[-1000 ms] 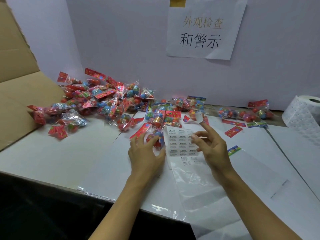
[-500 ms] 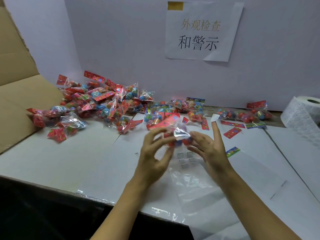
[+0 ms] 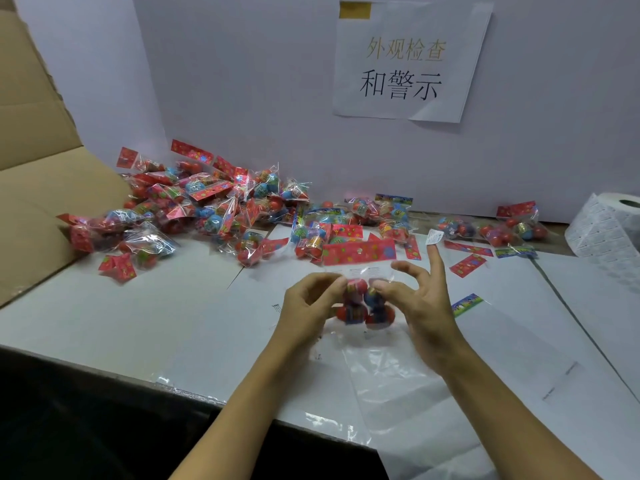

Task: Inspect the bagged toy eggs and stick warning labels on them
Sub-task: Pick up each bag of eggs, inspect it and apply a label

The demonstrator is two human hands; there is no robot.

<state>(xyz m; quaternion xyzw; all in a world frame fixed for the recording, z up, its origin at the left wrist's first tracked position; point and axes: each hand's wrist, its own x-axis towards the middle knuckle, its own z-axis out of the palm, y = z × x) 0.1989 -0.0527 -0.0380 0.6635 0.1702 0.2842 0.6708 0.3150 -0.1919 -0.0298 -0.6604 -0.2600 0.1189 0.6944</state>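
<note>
Dozens of bagged eggs [image 3: 207, 209] lay heaped on the desk [image 3: 104, 320], apparently unlabelled, as both hands pinched one bag [image 3: 362, 299]: left hand [image 3: 308, 306], right hand [image 3: 415, 299], a label [image 3: 434, 236] on its raised fingertip.

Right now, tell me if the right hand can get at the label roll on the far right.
Probably yes. The right hand holds the bag of eggs, a label on its index fingertip, but bare paper lies between it and the label roll.
</note>
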